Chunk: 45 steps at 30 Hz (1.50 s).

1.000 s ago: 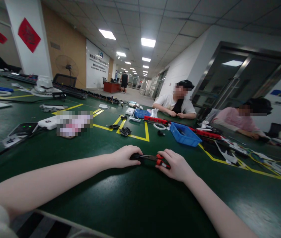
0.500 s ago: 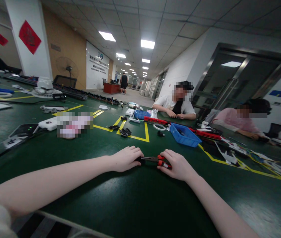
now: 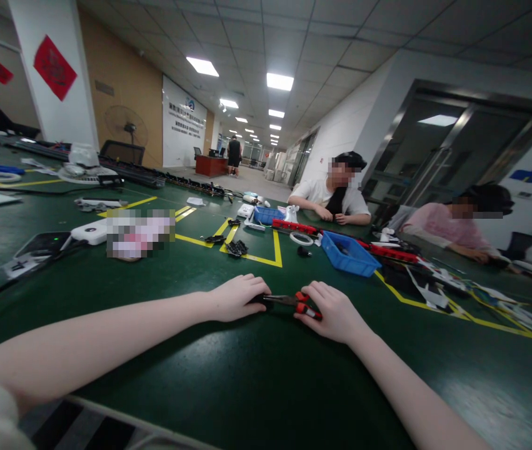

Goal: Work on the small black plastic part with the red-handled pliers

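Observation:
My right hand (image 3: 334, 310) is closed around the red handles of a pair of needle-nose pliers (image 3: 289, 301). The jaws point left, and their tip meets a small dark piece (image 3: 262, 299) at the fingertips of my left hand (image 3: 240, 297). My left thumb and fingers pinch that piece, mostly hiding it, so its kind does not show. Both hands are low over the green table (image 3: 247, 381). Beyond them, several black small parts (image 3: 236, 248) lie near yellow tape lines.
A blue bin (image 3: 350, 254) stands beyond my right hand, with a white ring (image 3: 301, 239) beside it. Left are a white device (image 3: 91, 232), a phone with a blurred surface (image 3: 140, 234) and cables. Across the table sits a person (image 3: 334, 194); another (image 3: 457, 225) is farther right.
The pliers and my right hand have shifted very slightly left. My left hand keeps its pinch, and the jaws stay at the dark piece.

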### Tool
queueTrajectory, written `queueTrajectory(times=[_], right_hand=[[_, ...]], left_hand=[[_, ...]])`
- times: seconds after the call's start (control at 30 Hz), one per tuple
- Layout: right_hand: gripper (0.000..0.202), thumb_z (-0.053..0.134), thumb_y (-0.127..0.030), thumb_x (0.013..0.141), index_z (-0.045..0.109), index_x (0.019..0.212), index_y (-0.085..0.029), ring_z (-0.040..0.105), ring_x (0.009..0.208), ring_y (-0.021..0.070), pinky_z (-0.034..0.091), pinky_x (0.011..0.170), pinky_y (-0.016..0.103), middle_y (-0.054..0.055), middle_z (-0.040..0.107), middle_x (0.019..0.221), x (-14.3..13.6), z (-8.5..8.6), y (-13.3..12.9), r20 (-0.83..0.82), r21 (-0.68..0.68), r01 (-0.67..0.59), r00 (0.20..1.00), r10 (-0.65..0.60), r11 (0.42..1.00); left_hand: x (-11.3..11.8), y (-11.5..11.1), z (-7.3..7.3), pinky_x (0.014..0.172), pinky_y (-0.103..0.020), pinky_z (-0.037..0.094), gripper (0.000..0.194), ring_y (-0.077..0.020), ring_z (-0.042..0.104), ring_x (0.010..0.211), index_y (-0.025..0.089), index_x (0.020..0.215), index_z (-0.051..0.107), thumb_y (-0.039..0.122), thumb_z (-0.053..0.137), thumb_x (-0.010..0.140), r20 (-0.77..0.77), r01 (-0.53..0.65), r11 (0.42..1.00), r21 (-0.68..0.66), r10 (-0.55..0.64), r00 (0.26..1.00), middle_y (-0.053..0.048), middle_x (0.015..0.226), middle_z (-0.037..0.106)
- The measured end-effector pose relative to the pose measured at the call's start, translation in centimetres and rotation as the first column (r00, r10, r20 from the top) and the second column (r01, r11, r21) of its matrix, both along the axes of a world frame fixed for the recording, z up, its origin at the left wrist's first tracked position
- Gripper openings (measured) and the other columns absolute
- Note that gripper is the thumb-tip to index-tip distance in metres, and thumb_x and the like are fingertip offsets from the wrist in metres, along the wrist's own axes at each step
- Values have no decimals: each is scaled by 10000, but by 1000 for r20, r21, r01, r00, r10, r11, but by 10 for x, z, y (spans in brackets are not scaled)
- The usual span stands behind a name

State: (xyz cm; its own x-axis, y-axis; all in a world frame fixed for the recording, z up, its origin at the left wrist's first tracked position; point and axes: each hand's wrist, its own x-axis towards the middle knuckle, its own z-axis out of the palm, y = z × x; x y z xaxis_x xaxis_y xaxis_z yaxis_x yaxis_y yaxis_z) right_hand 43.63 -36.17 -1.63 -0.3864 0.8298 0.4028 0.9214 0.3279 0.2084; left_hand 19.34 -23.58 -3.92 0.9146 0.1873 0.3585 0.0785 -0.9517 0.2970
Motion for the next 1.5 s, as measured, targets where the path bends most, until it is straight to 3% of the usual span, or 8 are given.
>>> queueTrajectory(times=[0.37,1.07,1.5], right_hand=[[376,564,-488,835,559,1031,-168,572,861,223,441,729,342,101,617,966,2,0,1,36,11,41,998,-41,999],[363,598,-463,806,569,1004,-161,576,822,213,471,726,342,94,623,934,8,4,2,20,6,-35,999,35,999],[304,606,-439,800,577,960,-182,581,779,195,464,684,319,70,618,880,-3,3,-6,-27,-3,24,999,-24,1000]], left_hand=[[0,0,0,818,-329,428,171,-216,553,952,190,1035,546,266,579,885,9,0,1000,-9,0,1000,-52,1018,610],[0,-2,2,831,-328,434,207,-213,542,967,202,1104,531,285,544,915,-19,17,999,37,-17,1000,-48,1063,601],[0,-2,1,822,-332,438,198,-216,546,962,195,1086,535,278,552,906,-18,-2,1000,15,2,1000,-55,1055,606]])
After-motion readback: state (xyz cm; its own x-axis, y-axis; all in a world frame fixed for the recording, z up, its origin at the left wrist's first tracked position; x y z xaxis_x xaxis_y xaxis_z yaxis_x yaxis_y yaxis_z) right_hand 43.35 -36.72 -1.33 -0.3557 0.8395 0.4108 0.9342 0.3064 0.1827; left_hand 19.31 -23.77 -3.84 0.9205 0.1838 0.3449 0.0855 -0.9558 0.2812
